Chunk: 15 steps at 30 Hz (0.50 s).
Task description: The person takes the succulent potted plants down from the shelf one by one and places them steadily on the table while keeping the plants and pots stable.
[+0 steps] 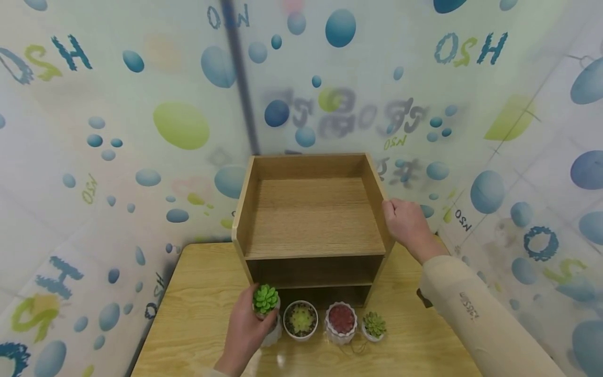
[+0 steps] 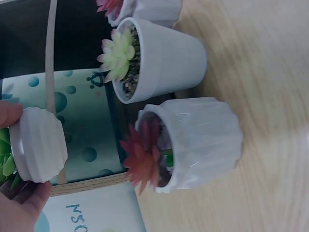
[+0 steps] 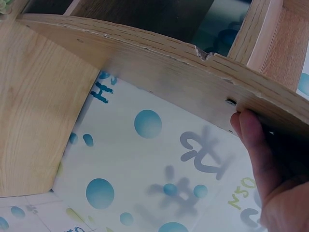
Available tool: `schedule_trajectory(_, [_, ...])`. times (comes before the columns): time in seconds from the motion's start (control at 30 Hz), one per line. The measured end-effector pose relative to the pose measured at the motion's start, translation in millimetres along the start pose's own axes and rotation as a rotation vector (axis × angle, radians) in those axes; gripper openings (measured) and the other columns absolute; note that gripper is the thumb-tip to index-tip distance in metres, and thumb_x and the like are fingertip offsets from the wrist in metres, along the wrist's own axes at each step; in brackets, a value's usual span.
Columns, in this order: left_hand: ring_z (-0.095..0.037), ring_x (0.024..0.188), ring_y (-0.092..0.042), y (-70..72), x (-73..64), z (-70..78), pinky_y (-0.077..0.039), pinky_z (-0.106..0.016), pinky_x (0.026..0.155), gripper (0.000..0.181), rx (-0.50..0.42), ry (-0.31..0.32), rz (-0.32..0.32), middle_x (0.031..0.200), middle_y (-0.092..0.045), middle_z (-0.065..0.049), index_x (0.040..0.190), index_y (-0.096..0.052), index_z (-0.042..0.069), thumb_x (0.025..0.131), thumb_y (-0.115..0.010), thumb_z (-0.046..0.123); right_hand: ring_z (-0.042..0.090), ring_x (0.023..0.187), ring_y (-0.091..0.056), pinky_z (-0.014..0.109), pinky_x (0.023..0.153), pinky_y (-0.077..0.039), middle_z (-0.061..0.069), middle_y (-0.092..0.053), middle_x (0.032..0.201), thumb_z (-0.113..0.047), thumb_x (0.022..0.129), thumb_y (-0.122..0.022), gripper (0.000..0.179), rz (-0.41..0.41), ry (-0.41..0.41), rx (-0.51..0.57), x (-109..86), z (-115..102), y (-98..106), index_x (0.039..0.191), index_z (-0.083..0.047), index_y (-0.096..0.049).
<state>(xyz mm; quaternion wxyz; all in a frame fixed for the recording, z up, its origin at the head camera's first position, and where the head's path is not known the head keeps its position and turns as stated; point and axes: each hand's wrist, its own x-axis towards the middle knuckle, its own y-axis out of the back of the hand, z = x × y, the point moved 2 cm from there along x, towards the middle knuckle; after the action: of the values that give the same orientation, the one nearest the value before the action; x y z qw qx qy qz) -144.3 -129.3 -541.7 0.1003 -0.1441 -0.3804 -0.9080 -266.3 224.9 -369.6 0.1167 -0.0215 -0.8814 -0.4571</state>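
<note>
My left hand (image 1: 245, 329) pinches a small white pot (image 2: 39, 145) with a bright green succulent (image 1: 266, 298) between fingers and thumb. It is held up above a ribbed white pot (image 2: 205, 142) with a red succulent (image 2: 144, 157), mostly hidden by the hand in the head view. My right hand (image 1: 408, 222) grips the right side panel of a light wooden shelf (image 1: 315, 217), its fingertips lying against the panel's outer face in the right wrist view. The shelf has a deep open top and two lower compartments.
Along the shelf's front stand a white pot with a pale green rosette (image 1: 300, 319), a scalloped white pot with a dark red succulent (image 1: 341, 319) and a small potted green succulent (image 1: 375, 324). All are on the wooden table (image 1: 188, 314). A bubble-patterned wall covering (image 1: 183, 125) surrounds it.
</note>
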Motion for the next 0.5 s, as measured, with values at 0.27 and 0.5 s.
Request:
schedule_trajectory(0.27, [-0.038, 0.108, -0.066, -5.1, -13.7, -8.0, -0.055, -0.054, 0.091, 0.071, 0.000, 0.044, -0.031, 0.119, -0.065, -0.023, 0.134, -0.054, -0.009, 0.076, -0.089, 0.008, 0.020, 0.051, -0.032, 0.035, 0.057, -0.034, 0.002, -0.036, 0.055, -0.024, 0.109, -0.030, 0.050, 0.011, 0.006, -0.007, -1.0, -1, 0, 0.062, -0.012, -0.037])
schedule_trajectory(0.5, [-0.040, 0.111, -0.065, -8.2, -25.9, -10.2, -0.056, -0.054, 0.092, 0.074, -0.016, 0.090, -0.075, 0.125, -0.063, -0.025, 0.136, -0.052, -0.009, 0.076, -0.090, 0.011, 0.020, 0.051, -0.033, 0.035, 0.057, -0.034, 0.003, -0.037, 0.055, -0.024, 0.109, -0.031, 0.049, 0.017, 0.006, -0.011, -0.5, -1, 0, 0.062, -0.011, -0.037])
